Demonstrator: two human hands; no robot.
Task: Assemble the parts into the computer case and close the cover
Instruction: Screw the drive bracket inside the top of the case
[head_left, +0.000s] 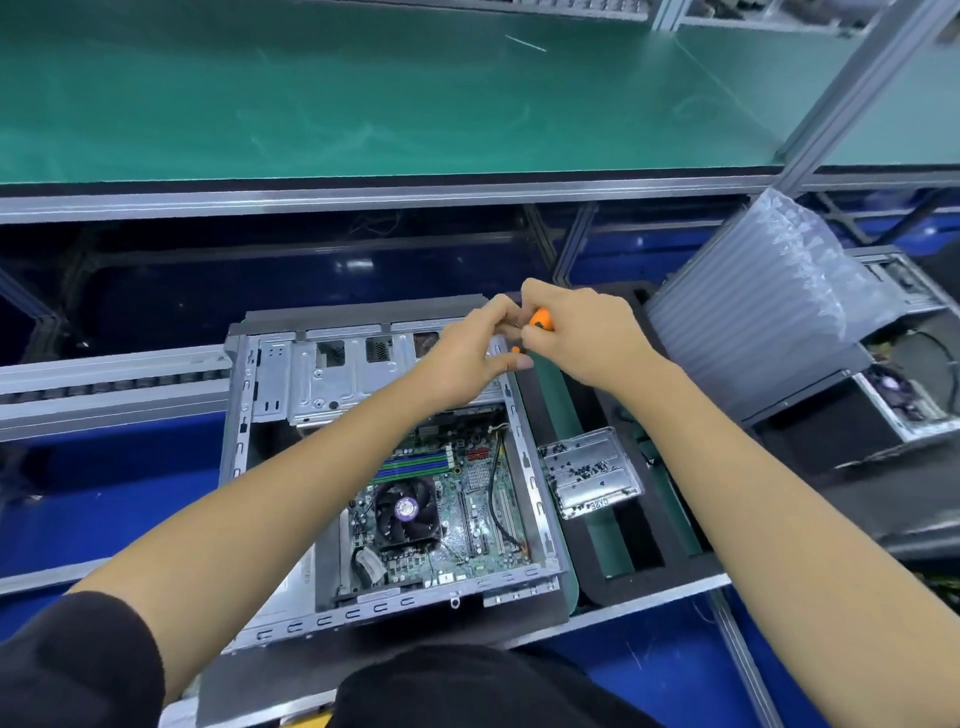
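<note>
An open grey computer case (249, 415) lies on its side in front of me, with a green motherboard (467, 499) and a black CPU fan (406, 512) inside. Over the case's far right corner, my right hand (587, 338) grips an orange-handled screwdriver (541, 318). My left hand (467, 353) is beside it, fingers curled at the screwdriver's shaft near a small orange part (515, 349); the tip is hidden. A silver drive bay (332, 379) fills the case's far end.
A clear box of small dark screws (589, 470) lies right of the case on a black foam tray (639, 519). Air-cushion wrap (758, 296) leans on another computer case (904, 395) at the right. A green shelf (363, 104) runs above.
</note>
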